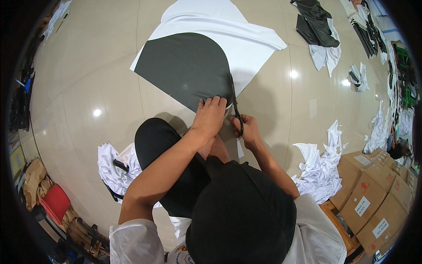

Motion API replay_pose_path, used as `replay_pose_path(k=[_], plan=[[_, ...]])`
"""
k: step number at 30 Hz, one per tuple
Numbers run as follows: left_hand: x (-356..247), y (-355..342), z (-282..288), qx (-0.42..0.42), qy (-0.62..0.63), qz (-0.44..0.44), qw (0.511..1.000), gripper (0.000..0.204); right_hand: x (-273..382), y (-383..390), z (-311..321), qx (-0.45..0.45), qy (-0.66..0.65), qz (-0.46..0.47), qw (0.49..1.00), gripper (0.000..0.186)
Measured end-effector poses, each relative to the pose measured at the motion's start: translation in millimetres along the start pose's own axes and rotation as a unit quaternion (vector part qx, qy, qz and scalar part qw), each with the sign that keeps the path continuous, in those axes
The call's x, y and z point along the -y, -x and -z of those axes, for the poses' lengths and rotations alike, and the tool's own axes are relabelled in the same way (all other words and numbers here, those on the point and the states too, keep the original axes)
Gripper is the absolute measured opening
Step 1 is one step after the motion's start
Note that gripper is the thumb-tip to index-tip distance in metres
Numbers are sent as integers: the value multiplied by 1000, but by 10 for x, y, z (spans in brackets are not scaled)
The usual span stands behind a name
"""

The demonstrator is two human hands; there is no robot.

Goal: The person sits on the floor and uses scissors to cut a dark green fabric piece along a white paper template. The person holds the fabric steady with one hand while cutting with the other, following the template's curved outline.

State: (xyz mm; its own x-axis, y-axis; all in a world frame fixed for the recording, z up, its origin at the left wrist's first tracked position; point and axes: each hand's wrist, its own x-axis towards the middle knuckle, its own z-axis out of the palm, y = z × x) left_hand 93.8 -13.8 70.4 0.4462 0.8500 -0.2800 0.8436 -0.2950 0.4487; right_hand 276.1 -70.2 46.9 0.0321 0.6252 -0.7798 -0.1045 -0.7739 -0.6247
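Note:
A dark grey fabric piece (182, 66) with a rounded top lies on a larger white cloth (252, 37) spread over the floor. My left hand (209, 115) presses and grips the grey piece near its lower right corner, with the fingers together. In my right hand (249, 131) is a pair of black scissors (238, 115), fingers through the handles. Their blades point away from me, along the right edge of the grey piece and over the white cloth. Just how far apart the blades stand cannot be made out. A narrow white scrap (240, 148) hangs below the right hand.
White cloth heaps lie at my left (115, 165) and right (320, 169). Cardboard boxes (367, 193) stand at the lower right. More dark and white fabric (317, 28) is at the far right. My black-clad knee (158, 136) and bare foot (217, 149) are close below the hands.

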Motion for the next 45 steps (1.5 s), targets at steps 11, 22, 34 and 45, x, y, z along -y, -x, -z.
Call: replay_pose_path(k=[11, 22, 34, 45], plan=[[26, 13, -24, -22, 5, -11, 1000, 20, -65, -2, -6, -3, -4, 1, 1000, 23], [41, 9, -30, -2, 7, -8, 1000, 28, 12, -118, 27, 5, 14, 24, 1000, 29], [29, 7, 18, 10, 15, -8, 1000, 28, 51, -195, -23, 4, -12, 39, 999, 28], [35, 7, -82, -23, 17, 5, 1000, 23, 185, -50, 105, 25, 54, 47, 997, 36]])
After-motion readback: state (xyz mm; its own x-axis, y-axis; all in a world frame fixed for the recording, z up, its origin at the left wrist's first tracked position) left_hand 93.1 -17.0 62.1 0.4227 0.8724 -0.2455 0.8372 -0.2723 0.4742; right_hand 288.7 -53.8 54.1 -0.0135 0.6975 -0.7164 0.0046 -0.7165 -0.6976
